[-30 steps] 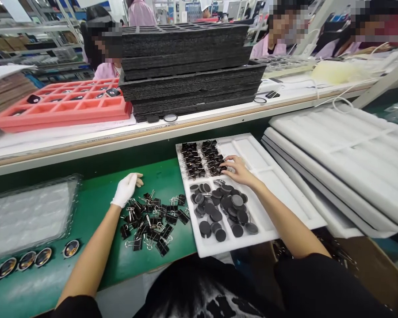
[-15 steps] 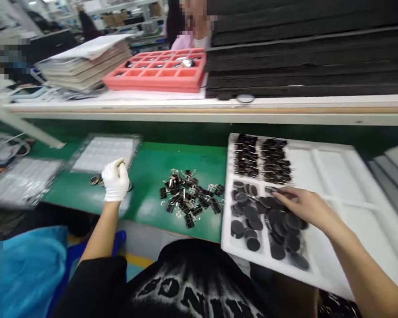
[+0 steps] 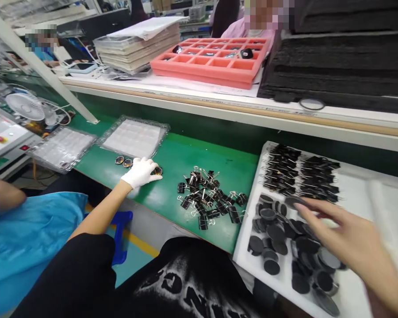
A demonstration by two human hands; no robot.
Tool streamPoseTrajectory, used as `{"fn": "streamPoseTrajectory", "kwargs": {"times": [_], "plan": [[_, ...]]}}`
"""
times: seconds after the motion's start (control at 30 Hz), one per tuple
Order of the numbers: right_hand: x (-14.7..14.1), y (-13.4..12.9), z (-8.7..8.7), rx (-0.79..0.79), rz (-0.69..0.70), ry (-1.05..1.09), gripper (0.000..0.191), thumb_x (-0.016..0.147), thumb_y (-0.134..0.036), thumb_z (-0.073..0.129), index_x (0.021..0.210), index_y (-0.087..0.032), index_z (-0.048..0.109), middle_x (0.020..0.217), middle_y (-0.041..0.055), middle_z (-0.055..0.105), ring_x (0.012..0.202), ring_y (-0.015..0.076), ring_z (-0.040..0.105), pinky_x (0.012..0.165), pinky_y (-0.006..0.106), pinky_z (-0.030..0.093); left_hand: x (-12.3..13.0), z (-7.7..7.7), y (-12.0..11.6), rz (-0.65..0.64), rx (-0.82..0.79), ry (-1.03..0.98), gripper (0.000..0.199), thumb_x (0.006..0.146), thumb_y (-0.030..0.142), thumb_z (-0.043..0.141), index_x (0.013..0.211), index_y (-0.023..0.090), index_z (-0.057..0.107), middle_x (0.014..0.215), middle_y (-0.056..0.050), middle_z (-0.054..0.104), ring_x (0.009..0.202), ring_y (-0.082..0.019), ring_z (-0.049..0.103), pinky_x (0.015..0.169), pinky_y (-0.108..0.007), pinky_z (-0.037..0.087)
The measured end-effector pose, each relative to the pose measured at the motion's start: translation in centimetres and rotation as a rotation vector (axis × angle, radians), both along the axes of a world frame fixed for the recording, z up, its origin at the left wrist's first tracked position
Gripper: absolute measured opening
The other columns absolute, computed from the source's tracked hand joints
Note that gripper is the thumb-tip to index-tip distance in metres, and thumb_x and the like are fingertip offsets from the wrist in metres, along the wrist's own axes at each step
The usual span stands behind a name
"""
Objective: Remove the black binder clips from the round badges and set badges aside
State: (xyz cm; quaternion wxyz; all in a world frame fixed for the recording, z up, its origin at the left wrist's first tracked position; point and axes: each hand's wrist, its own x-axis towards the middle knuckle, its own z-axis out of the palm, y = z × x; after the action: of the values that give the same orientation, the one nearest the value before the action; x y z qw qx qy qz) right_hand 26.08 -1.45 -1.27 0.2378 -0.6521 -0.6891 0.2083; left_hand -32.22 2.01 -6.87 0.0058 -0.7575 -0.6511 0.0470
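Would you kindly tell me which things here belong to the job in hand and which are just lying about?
Apparently in the job:
lenses by the left hand
disc in the right hand
white tray
probably clips

Seemingly just lying about:
pink tray
fan
black stack

I count two clear trays, one white tray, one red tray, at least three round pieces; clips and discs, uncountable.

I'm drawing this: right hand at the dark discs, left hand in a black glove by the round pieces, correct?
No: the head view shows the left hand in a white glove, not black. It is by the round pieces, and the right hand is at the dark discs.
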Motion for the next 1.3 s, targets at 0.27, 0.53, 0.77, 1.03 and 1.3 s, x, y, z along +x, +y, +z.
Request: {"fn": "streamPoseTrajectory", "kwargs": {"times": [0.27,0.53,0.77,1.03,1.3], "plan": [[-11.8,12.1,-0.6,-0.170,0.127,0.533,0.033,0.078,-0.048,0.082,0.096,-0.024,0.068,0.074,0.0047,0.076,0.071,0.0240,0.075,0.071,0.038,0.062,13.3,-1.6,12.6,-0.240,0.078,-0.222,0.050,0.091,0.057,0.066,0.118,0.015,0.073,0.111,-0.016,0.071,0.105,-0.033,0.067,0.089,-0.041,0.047],[-18.9,18.9,-5.5,-0.437,0.088,0.484,0.012,0.089,-0.014,0.075,0.089,-0.018,0.064,0.062,0.0009,0.071,0.055,0.0119,0.066,0.059,0.023,0.056,18.0,-2.9,15.9,-0.418,0.055,-0.346,0.057,0.088,0.062,0.070,0.124,0.017,0.073,0.112,-0.014,0.073,0.104,-0.032,0.070,0.088,-0.038,0.048],[-20.9,19.8,-6.8,-0.425,0.106,0.248,0.037,0.085,-0.026,0.084,0.095,-0.023,0.049,0.055,-0.0055,0.066,0.046,0.0130,0.058,0.048,0.023,0.044,17.5,-2.8,15.8,-0.448,-0.060,-0.392,0.073,0.092,0.062,0.066,0.149,0.018,0.053,0.119,-0.012,0.072,0.111,-0.032,0.067,0.090,-0.038,0.045],[-17.5,17.9,-4.7,-0.215,0.796,0.030,0.019,0.083,-0.019,0.075,0.102,-0.022,0.071,0.100,0.0040,0.071,0.088,0.0180,0.067,0.078,0.029,0.051,18.0,-2.7,15.2,-0.353,0.064,-0.344,0.054,0.088,0.063,0.067,0.124,0.023,0.071,0.119,-0.011,0.069,0.110,-0.033,0.062,0.088,-0.042,0.043],[-14.5,17.5,-4.5,-0.250,0.676,0.275,0.023,0.095,-0.040,0.062,0.095,-0.019,0.070,0.084,0.0043,0.072,0.079,0.0197,0.067,0.076,0.033,0.052,17.8,-3.0,15.5,-0.358,0.050,-0.359,0.052,0.089,0.061,0.065,0.122,0.022,0.072,0.119,-0.010,0.070,0.111,-0.032,0.061,0.091,-0.042,0.042]]}}
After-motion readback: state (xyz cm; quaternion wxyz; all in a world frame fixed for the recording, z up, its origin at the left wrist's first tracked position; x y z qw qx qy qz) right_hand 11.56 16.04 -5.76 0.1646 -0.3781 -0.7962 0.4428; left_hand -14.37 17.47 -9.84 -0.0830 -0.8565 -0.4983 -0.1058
